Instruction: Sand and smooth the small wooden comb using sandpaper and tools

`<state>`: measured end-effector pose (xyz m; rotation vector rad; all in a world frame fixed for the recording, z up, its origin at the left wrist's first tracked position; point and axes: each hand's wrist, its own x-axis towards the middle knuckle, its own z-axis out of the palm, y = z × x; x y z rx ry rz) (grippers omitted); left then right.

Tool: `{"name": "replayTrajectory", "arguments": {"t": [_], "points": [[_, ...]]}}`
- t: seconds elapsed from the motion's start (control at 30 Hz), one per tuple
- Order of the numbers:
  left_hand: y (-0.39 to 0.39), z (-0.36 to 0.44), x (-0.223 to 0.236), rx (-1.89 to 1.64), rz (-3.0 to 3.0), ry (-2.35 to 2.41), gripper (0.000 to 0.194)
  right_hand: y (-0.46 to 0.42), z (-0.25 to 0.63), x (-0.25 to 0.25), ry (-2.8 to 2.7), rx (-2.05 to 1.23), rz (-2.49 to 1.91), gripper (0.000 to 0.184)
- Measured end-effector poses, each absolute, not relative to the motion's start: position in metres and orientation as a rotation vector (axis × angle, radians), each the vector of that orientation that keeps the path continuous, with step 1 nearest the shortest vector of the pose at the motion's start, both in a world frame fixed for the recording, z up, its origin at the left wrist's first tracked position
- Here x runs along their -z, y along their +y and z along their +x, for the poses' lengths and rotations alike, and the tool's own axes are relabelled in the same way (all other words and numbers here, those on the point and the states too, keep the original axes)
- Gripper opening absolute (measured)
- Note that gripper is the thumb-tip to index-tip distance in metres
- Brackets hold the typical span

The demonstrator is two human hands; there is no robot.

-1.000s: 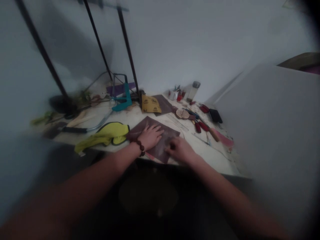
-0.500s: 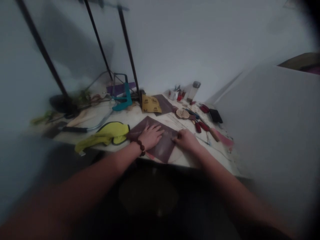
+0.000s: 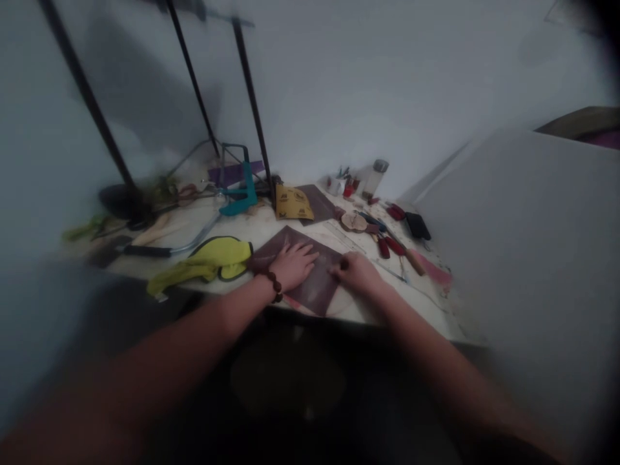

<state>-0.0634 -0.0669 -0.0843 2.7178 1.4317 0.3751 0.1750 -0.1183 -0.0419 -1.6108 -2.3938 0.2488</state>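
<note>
My left hand [image 3: 293, 266] lies flat on a dark brown abrasive sheet [image 3: 314, 290], with its fingers spread and a wooden bead bracelet [image 3: 274, 287] on the wrist. My right hand [image 3: 356, 272] rests at the sheet's right edge, its curled fingers pinching a small dark piece [image 3: 345, 263]. That piece is too small to identify. The sheet lies near the front edge of a pale, scuffed workbench [image 3: 368, 309]. A yellow-green cloth [image 3: 208, 261] touches the sheet's left side.
Behind the hands are a teal-framed saw [image 3: 237, 194], a yellow sandpaper packet [image 3: 292, 203], a brown sheet [image 3: 317, 203] and a round wooden disc [image 3: 353, 222]. Red-handled tools [image 3: 387, 245] lie to the right. A large white board [image 3: 513, 258] rises beyond them.
My right hand has shifted right, from the middle of the sheet to its right edge. My left hand stays in place, and the view has moved slightly.
</note>
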Motion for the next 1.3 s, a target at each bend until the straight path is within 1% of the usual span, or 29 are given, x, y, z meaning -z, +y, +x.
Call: {"name": "replayTrajectory", "arguments": {"t": [0.17,0.3,0.37,0.43,0.57,0.7,0.83,0.9,0.97,1.1,1.17,1.23,1.3], "points": [[-0.067,-0.063,0.083,-0.375,2.710,1.418,0.052,-0.118,0.175,0.041,-2.487,-0.290,-1.481,0.019],[-0.067,-0.063,0.082,-0.376,2.703,1.423,0.052,-0.118,0.177,0.040,-2.411,-0.250,-1.573,0.021],[-0.067,-0.063,0.083,-0.377,2.704,1.420,0.052,-0.120,0.176,0.041,-2.465,-0.282,-1.500,0.017],[-0.067,-0.063,0.084,-0.380,2.707,1.417,0.052,-0.120,0.175,0.041,-2.500,-0.308,-1.453,0.018],[-0.067,-0.063,0.084,-0.380,2.714,1.421,0.050,-0.116,0.177,0.037,-2.423,-0.278,-1.562,0.018],[-0.068,-0.063,0.082,-0.371,2.719,1.424,0.050,-0.116,0.175,0.035,-2.480,-0.331,-1.507,0.016],[-0.069,-0.063,0.081,-0.367,2.721,1.419,0.050,-0.116,0.175,0.035,-2.400,-0.284,-1.623,0.022],[-0.069,-0.063,0.081,-0.364,2.721,1.419,0.050,-0.116,0.176,0.035,-2.434,-0.300,-1.576,0.019],[-0.068,-0.063,0.082,-0.366,2.721,1.423,0.051,-0.115,0.177,0.035,-2.465,-0.323,-1.534,0.021],[-0.068,-0.063,0.082,-0.372,2.719,1.422,0.050,-0.113,0.181,0.032,-2.385,-0.289,-1.648,0.022],[-0.069,-0.063,0.082,-0.376,2.720,1.419,0.050,-0.115,0.180,0.033,-2.431,-0.317,-1.587,0.018],[-0.069,-0.063,0.082,-0.381,2.722,1.416,0.051,-0.117,0.179,0.033,-2.482,-0.347,-1.519,0.019],[-0.069,-0.063,0.082,-0.384,2.721,1.415,0.050,-0.118,0.178,0.031,-2.449,-0.324,-1.573,0.019]]}}
